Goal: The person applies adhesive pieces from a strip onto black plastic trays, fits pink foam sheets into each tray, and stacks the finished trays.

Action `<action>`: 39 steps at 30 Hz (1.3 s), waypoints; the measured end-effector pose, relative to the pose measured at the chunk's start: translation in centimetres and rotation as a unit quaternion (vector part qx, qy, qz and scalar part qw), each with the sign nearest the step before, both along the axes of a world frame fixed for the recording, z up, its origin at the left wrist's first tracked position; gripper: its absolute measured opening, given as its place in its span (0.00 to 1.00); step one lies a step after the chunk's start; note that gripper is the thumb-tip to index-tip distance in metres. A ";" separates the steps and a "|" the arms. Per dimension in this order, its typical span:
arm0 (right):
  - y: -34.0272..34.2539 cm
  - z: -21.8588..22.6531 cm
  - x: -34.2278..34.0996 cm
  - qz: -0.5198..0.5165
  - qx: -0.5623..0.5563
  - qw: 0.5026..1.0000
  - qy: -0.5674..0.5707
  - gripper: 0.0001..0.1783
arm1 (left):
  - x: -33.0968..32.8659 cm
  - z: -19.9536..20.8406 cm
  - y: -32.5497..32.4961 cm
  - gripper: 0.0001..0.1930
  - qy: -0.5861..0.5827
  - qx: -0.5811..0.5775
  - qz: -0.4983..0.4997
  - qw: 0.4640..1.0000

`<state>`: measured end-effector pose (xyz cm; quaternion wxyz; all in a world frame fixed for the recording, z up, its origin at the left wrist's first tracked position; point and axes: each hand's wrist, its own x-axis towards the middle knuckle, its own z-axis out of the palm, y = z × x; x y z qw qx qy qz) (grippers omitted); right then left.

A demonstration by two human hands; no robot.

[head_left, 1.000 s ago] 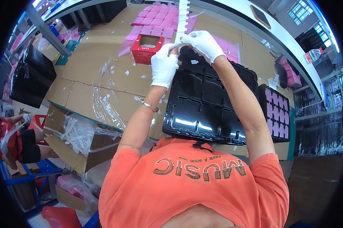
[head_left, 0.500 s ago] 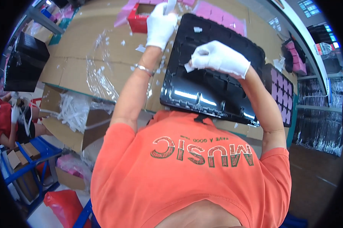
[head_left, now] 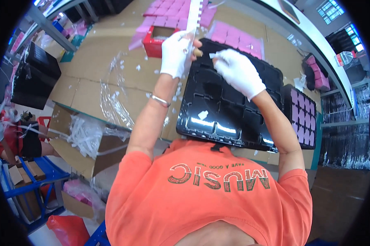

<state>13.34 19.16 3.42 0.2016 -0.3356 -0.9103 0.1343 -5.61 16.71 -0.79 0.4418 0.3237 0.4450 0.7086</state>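
Observation:
My left hand (head_left: 176,55), in a white glove with bare fingertips showing, is closed on a white strip with small tabs (head_left: 194,18) along its edge. The strip points up and away past the black tray's far left corner. My right hand (head_left: 239,73), also white-gloved, is over the far part of the black plastic tray (head_left: 222,92), fingers drawn together. A small white piece (head_left: 212,55) shows at its fingertips; I cannot tell whether it is pinched or lies on the tray. Another white piece (head_left: 203,115) rests in the tray's near left part.
Beyond the tray lie pink block sheets (head_left: 238,39), and a red open box (head_left: 153,48) stands left of them. White scraps and clear film (head_left: 113,96) litter the cardboard-covered table. A tray of pink pieces (head_left: 303,115) is at right. A co-worker in red (head_left: 7,135) is at far left.
My right hand has moved away from me across the tray, nearer my left hand. A white piece now lies loose in the tray's near part. The whole view has shifted.

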 end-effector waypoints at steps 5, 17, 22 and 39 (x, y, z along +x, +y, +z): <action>5.7 1.8 -4.0 -0.058 -0.210 0.954 0.207 0.18 | 0.6 1.2 -0.9 0.12 -0.019 -0.006 -0.012 1.000; 4.6 6.0 -5.3 -0.046 -0.341 0.908 0.240 0.15 | -1.0 -3.5 2.5 0.11 0.339 0.056 0.189 0.920; 5.6 6.4 3.9 -0.085 -0.322 0.919 0.210 0.13 | -1.6 -1.8 1.6 0.08 0.083 0.022 0.053 0.995; 7.5 -2.9 20.4 -0.299 0.033 0.936 -0.181 0.22 | -0.7 0.6 1.0 0.14 0.076 0.013 0.091 0.993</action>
